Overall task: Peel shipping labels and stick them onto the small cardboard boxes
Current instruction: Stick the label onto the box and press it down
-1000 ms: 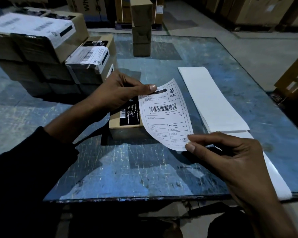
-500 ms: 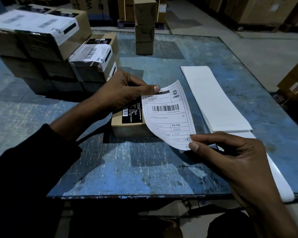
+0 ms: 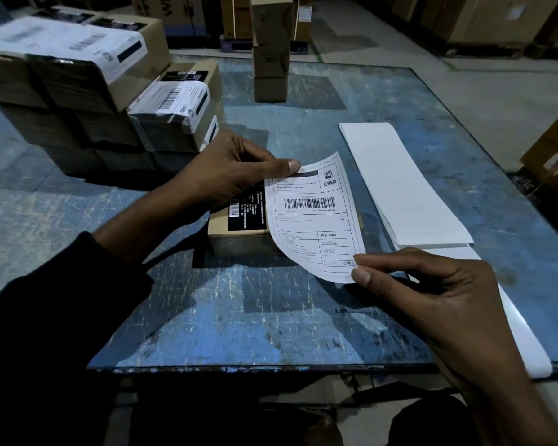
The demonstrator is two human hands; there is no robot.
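Paper label (image 3: 316, 217) curved over small cardboard box (image 3: 239, 243); left hand (image 3: 226, 175), right hand (image 3: 432, 294) fingers pinching opposite corners.

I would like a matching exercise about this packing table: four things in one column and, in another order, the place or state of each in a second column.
Things
1. shipping label
2. small cardboard box
3. stack of labelled boxes
4. white backing strip

Places or states
A. piled at the table's far left
B. lies flat on the table, right of the label
C. held at two corners, by the left hand and the right hand
D. on the table under the left hand, partly behind the label

Pairs: 1-C, 2-D, 3-A, 4-B
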